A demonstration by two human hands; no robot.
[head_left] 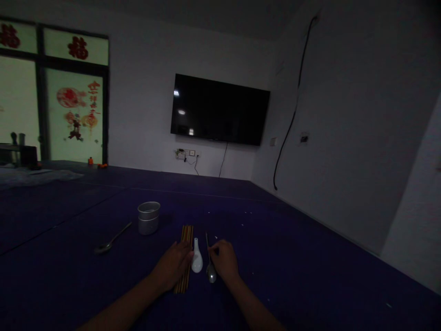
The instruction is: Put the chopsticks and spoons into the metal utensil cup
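Observation:
My left hand [175, 262] lies across a bundle of several wooden chopsticks [186, 233], its fingers closed over them. A white soup spoon [196, 261] rests just right of the bundle, bowl toward me, close by the left fingertips. Farther right is a metal spoon [211, 274], also bowl toward me. My right hand [224, 261] pinches its handle between thumb and fingers. The dim light hides how firmly the left fingers grip.
A metal cup [149, 218] stands to the left, beyond my left hand. Another metal spoon [110, 242] lies left of it. All rest on a wide dark blue surface [292, 271]. A wall [344, 161] borders it on the right; a television [220, 110] hangs ahead.

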